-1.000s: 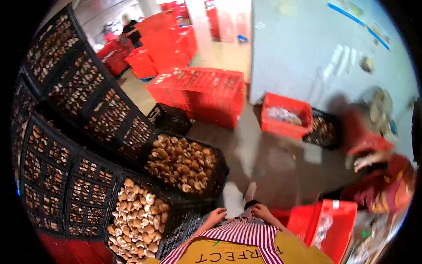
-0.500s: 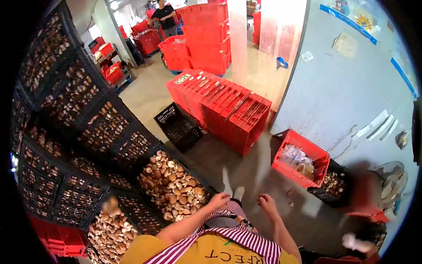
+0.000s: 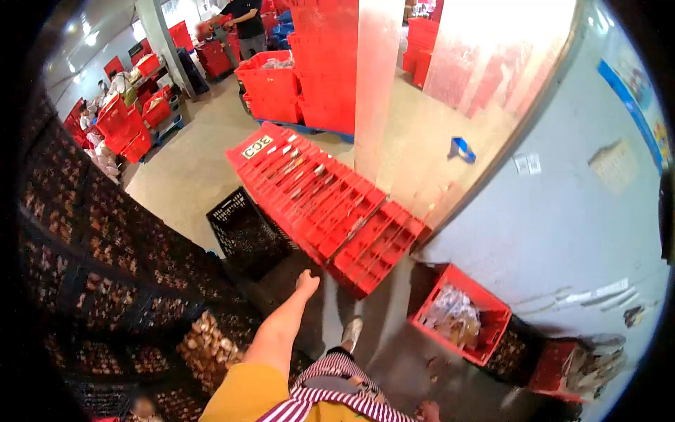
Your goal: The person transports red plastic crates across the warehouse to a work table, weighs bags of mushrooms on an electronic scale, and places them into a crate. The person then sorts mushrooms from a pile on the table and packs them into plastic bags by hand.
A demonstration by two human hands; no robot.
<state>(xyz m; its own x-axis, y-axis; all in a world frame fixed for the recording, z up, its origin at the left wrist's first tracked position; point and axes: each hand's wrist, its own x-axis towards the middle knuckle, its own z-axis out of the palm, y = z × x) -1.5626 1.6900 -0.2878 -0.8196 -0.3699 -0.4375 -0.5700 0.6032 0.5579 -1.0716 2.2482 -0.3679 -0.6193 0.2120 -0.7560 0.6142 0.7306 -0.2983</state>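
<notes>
My left hand [image 3: 307, 283] reaches forward with its fingers curled in and nothing visible in them. It is nearest to the black plastic crate [image 3: 242, 224] on the floor and the stack of red crates [image 3: 329, 211] ahead. Low at the bottom edge, my right hand [image 3: 427, 410] is partly cut off and dark, so its fingers do not show clearly. Brown mushrooms [image 3: 209, 348] fill an open crate on my left, below my left arm.
Tall stacks of black crates [image 3: 105, 246] with mushrooms line the left. A red bin [image 3: 460, 315] holding plastic bags stands by the pale wall [image 3: 520, 232] on the right. A pillar [image 3: 376, 91] rises behind the red crates. Another person [image 3: 247, 24] stands in the background.
I have stepped forward and the view has turned, so the red crates are closer. My left hand has moved forward; my right hand has dropped back to the bottom edge.
</notes>
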